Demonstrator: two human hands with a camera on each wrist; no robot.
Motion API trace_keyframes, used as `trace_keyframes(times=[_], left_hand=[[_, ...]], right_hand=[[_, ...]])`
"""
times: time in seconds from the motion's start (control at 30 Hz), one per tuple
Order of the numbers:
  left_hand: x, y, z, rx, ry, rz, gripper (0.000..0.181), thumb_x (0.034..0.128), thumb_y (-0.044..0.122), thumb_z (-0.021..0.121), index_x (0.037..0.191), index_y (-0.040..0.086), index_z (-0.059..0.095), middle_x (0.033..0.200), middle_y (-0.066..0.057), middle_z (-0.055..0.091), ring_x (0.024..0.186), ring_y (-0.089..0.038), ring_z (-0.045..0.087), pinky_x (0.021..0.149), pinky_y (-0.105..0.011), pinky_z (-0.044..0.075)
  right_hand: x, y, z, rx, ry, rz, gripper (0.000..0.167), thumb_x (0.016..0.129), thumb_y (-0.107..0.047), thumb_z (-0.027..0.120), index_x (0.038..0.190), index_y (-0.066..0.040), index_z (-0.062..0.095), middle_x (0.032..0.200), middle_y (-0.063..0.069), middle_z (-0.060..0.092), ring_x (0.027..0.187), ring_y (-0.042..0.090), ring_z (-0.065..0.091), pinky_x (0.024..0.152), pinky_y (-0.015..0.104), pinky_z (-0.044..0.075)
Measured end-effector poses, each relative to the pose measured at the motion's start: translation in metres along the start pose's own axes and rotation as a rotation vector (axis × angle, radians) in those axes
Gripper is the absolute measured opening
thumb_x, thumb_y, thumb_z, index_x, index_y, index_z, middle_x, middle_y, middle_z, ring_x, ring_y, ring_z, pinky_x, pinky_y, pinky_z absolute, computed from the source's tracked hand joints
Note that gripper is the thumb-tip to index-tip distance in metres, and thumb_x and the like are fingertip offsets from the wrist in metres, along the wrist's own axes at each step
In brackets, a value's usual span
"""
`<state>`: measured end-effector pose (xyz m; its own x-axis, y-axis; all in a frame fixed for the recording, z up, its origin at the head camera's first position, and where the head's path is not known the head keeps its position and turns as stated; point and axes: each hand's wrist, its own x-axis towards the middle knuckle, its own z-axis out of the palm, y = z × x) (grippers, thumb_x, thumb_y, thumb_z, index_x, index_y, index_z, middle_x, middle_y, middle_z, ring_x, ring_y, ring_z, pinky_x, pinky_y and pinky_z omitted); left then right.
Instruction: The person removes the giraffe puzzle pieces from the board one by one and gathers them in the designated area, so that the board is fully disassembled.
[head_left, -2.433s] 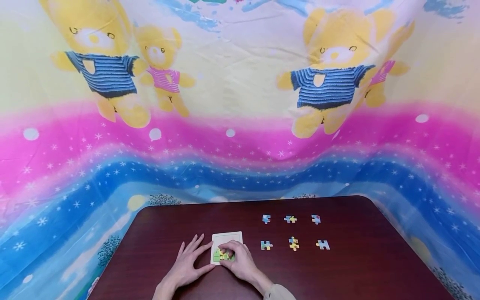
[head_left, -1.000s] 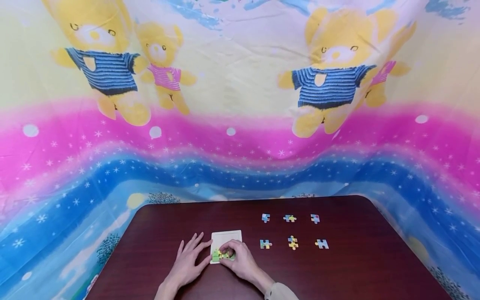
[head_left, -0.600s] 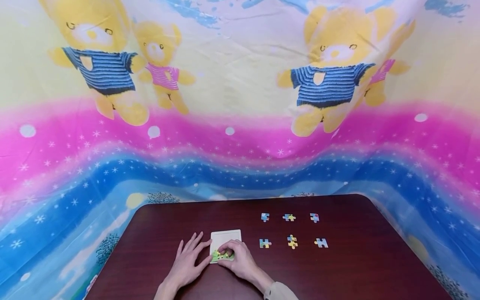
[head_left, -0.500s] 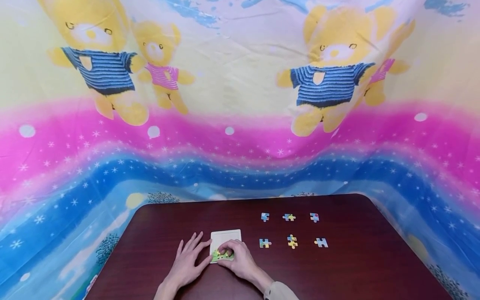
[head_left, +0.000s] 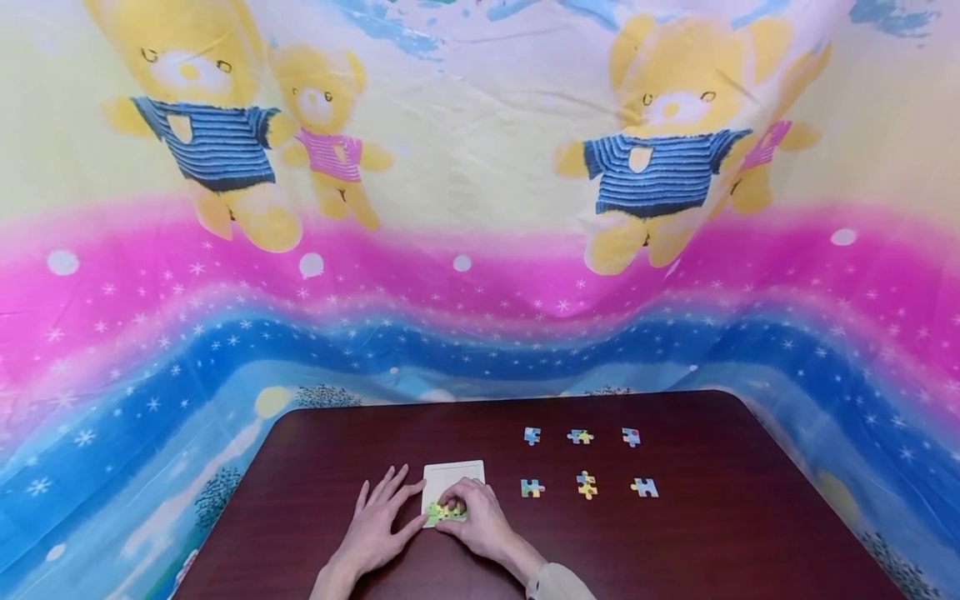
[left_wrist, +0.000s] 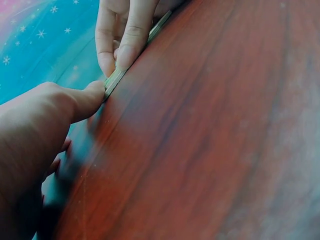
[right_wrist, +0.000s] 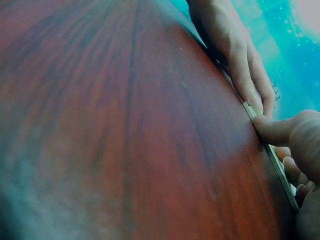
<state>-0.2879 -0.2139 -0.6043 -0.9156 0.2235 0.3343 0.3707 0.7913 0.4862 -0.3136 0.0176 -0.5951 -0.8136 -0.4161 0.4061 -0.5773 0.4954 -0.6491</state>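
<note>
A pale puzzle tray (head_left: pixel 453 475) lies on the table, with green and yellow puzzle pieces (head_left: pixel 432 510) along its near edge. My left hand (head_left: pixel 372 531) rests at the tray's left side, fingers spread, thumb and index finger touching its edge. My right hand (head_left: pixel 480 518) bends over the tray's near part, thumb and fingertips pinching a green-yellow puzzle piece that they largely hide. In the left wrist view, the tray's thin edge (left_wrist: pixel 114 84) shows between the left thumb and the right hand's fingers. Both hands also meet at the tray edge (right_wrist: pixel 280 172) in the right wrist view.
Right of the tray, several loose puzzle pieces lie in two rows, among them a yellow piece (head_left: pixel 587 485) and a blue corner piece (head_left: pixel 532 436). The dark wooden table (head_left: pixel 720 533) has rounded far corners. Behind it hangs a bear-print cloth (head_left: pixel 480 192).
The right fingers have shifted slightly over the tray's near edge, and the green and yellow pieces there look flatter than a second ago. My left hand and the loose pieces stay put.
</note>
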Motion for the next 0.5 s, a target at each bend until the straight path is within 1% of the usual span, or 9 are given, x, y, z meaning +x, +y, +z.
trace_keyframes(times=[0.07, 0.13, 0.17, 0.23, 0.3, 0.37, 0.43, 0.5], left_hand=[[-0.001, -0.004, 0.004, 0.002, 0.024, 0.025, 0.047, 0.1021, 0.049, 0.074, 0.145, 0.029, 0.071, 0.165, -0.019, 0.056, 0.155, -0.051, 0.045, 0.120, -0.082, 0.025], [-0.001, -0.004, 0.004, -0.004, 0.021, 0.027, 0.046, 0.1028, 0.049, 0.073, 0.144, 0.028, 0.071, 0.165, -0.020, 0.056, 0.154, -0.052, 0.045, 0.119, -0.083, 0.025], [-0.001, -0.003, 0.003, -0.013, 0.010, 0.014, 0.047, 0.1033, 0.048, 0.073, 0.145, 0.028, 0.071, 0.166, -0.020, 0.055, 0.156, -0.051, 0.043, 0.121, -0.082, 0.023], [-0.001, 0.003, -0.001, -0.022, -0.031, -0.024, 0.045, 0.1052, 0.046, 0.071, 0.146, 0.026, 0.071, 0.168, -0.019, 0.053, 0.159, -0.051, 0.040, 0.124, -0.083, 0.019], [0.000, 0.009, -0.006, -0.021, -0.069, -0.066, 0.044, 0.1071, 0.044, 0.069, 0.146, 0.024, 0.071, 0.170, -0.018, 0.050, 0.163, -0.050, 0.037, 0.127, -0.082, 0.015], [0.001, 0.012, -0.008, -0.009, -0.097, -0.098, 0.045, 0.1085, 0.045, 0.066, 0.148, 0.025, 0.070, 0.173, -0.016, 0.048, 0.166, -0.046, 0.034, 0.130, -0.079, 0.012], [0.001, 0.012, -0.008, 0.003, -0.104, -0.106, 0.045, 0.1082, 0.046, 0.066, 0.148, 0.025, 0.069, 0.173, -0.015, 0.047, 0.166, -0.045, 0.033, 0.131, -0.079, 0.013], [0.001, 0.011, -0.007, 0.000, -0.080, -0.089, 0.047, 0.1056, 0.046, 0.070, 0.147, 0.024, 0.070, 0.172, -0.016, 0.049, 0.165, -0.046, 0.036, 0.130, -0.079, 0.014]], right_hand=[[-0.001, 0.000, 0.000, -0.002, 0.002, 0.004, 0.027, 0.083, -0.022, 0.097, 0.099, -0.015, 0.077, 0.088, -0.005, 0.068, 0.085, 0.003, 0.055, 0.081, 0.023, 0.038], [-0.002, 0.000, 0.001, -0.002, 0.008, 0.003, 0.027, 0.083, -0.023, 0.097, 0.100, -0.015, 0.077, 0.088, -0.005, 0.068, 0.086, 0.003, 0.054, 0.081, 0.024, 0.037], [-0.003, 0.000, 0.001, 0.002, 0.009, 0.005, 0.027, 0.084, -0.024, 0.096, 0.100, -0.016, 0.077, 0.089, -0.006, 0.068, 0.086, 0.003, 0.054, 0.081, 0.024, 0.037], [-0.003, 0.001, 0.002, 0.009, 0.014, 0.005, 0.026, 0.085, -0.024, 0.096, 0.100, -0.016, 0.077, 0.089, -0.006, 0.069, 0.087, 0.004, 0.055, 0.081, 0.025, 0.037], [-0.002, 0.002, 0.001, 0.027, 0.026, -0.011, 0.025, 0.085, -0.023, 0.095, 0.100, -0.015, 0.077, 0.089, -0.005, 0.069, 0.087, 0.006, 0.057, 0.082, 0.024, 0.040], [0.000, 0.012, 0.006, 0.052, 0.043, -0.029, 0.026, 0.085, -0.022, 0.096, 0.101, -0.017, 0.077, 0.088, -0.009, 0.067, 0.086, 0.002, 0.055, 0.081, 0.020, 0.043], [0.002, 0.016, 0.005, 0.078, 0.060, -0.065, 0.026, 0.085, -0.020, 0.096, 0.101, -0.017, 0.076, 0.088, -0.009, 0.067, 0.086, 0.001, 0.054, 0.080, 0.018, 0.047], [0.004, 0.013, -0.003, 0.103, 0.052, -0.077, 0.026, 0.086, -0.018, 0.095, 0.103, -0.016, 0.076, 0.089, -0.007, 0.067, 0.088, 0.002, 0.054, 0.078, 0.017, 0.049]])
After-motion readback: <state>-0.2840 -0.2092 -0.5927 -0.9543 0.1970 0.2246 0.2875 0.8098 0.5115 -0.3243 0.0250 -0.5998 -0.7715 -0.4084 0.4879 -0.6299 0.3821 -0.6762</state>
